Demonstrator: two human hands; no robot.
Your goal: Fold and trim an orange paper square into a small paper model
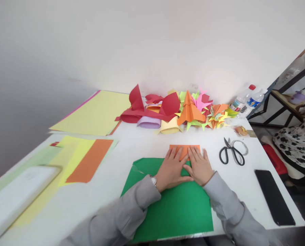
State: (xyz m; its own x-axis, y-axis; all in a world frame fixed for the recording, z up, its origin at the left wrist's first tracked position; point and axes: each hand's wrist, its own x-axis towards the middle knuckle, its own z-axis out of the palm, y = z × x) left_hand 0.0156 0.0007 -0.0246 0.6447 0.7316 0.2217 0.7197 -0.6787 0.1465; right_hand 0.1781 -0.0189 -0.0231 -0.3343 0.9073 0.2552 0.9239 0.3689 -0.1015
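Observation:
An orange sheet of paper (184, 147) lies at the far edge of a green sheet (178, 208) on the white table. My left hand (171, 169) rests flat on the orange paper, fingers spread and pointing away from me. Beside it, my right hand (199, 165) presses down on the same paper with its fingers stretched out. The thumbs come close together over the near part of the paper. Both hands cover much of the orange paper, so its full outline and any folds there are hidden.
Folded paper shapes (190, 111) and red paper loops (132, 114) line the wall. Scissors (230, 152), a phone (274, 197) and two bottles (252, 102) are on the right. Coloured sheets (91, 162), a white box-like object (22, 201) and large yellow paper (93, 112) lie left.

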